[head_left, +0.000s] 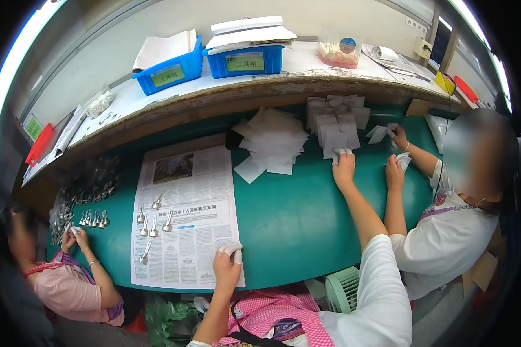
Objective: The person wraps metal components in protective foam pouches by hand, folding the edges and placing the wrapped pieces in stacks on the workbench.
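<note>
My left hand [226, 273], half-curled, perhaps steadies newspaper [214, 179] by the tabletop's [295, 237] front edge; right hand [344, 170] bunches against slips [333, 139]; I can't tell either grip.

A green tabletop [289, 231] carries a spread newspaper [185, 248] dotted with six small metal parts [167, 224], a line of similar pieces [94, 220] and a dark, shiny heap [90, 182] to its left. Right of the newsprint lie a loose fan of white sheets [275, 141] and overlapping paper stacks [334, 124]. Along the rear, a white shelf [304, 56] bears two blue bins [168, 75], a clear tub [337, 53] and a white roll [386, 54] near its right end.
</note>
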The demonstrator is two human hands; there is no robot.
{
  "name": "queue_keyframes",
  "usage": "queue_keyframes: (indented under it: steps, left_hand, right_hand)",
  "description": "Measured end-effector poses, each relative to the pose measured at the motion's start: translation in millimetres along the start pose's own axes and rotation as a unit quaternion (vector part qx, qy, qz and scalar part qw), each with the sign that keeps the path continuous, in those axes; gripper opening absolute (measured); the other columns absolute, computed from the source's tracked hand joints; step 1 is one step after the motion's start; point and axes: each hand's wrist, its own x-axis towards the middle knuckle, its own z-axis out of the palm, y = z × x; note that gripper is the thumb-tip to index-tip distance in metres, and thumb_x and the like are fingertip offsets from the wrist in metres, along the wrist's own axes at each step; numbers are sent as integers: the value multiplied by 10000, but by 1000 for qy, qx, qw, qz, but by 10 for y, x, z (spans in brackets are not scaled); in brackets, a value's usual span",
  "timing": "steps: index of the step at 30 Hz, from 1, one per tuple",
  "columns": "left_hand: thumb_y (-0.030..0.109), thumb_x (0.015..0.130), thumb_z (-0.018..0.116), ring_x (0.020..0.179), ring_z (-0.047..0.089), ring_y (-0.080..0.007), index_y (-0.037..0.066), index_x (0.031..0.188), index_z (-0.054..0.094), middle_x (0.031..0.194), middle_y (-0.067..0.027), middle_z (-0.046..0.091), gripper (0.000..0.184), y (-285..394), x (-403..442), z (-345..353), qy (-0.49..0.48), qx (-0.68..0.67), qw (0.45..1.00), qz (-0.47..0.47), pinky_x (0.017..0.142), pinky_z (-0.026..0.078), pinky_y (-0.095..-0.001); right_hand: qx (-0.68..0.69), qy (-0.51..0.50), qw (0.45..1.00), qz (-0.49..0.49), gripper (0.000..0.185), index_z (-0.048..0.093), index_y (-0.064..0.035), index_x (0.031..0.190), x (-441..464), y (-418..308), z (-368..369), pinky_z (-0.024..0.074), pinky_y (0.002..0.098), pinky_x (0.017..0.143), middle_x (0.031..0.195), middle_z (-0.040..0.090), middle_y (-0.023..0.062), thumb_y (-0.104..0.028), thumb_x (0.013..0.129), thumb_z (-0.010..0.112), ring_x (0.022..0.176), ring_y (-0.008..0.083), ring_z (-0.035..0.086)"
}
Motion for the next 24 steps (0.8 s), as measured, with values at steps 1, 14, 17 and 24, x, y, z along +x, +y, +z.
queue_keyframes:
  steps: [1, 14, 17, 24]
  left_hand:
    - [-3, 801, 627, 943, 611, -278, 30, 939, 667, 1012, -136, 626, 148, 5, -1, 1, 1, -7, 1000, -5, 809, 506, -337]
    - [4, 807, 626, 936, 613, -282, 32, 953, 670, 1011, -142, 624, 155, -9, -8, 2, 7, 2, 1000, -3, 814, 505, -345]
    - [3, 806, 626, 944, 612, -284, 29, 947, 669, 1010, -142, 625, 149, -9, -9, -9, -3, 0, 1000, -7, 819, 504, -346]
    - [14, 811, 624, 941, 612, -286, 29, 942, 669, 1007, -139, 629, 140, 16, 2, -19, 1, -10, 1000, -14, 823, 501, -348]
  right_hand:
    - [-10, -11, 1000, 8, 219, 637, -97, 1047, -15, 9, 24, 421, 440, 905, 1178, 559, 132, -84, 834, 588, 1084, 351, 509]
    - [15, 34, 999, -21, 165, 647, -68, 979, 51, 0, 72, 450, 430, 842, 1058, 596, 146, -88, 820, 608, 990, 352, 550]
    - [2, 30, 998, -61, 118, 645, -50, 915, 7, -124, 2, 463, 437, 786, 956, 599, 146, -68, 802, 616, 912, 353, 566]
    - [-17, 25, 994, -102, 83, 644, -49, 872, 22, -56, 96, 476, 433, 739, 913, 602, 149, -56, 798, 607, 853, 359, 580]
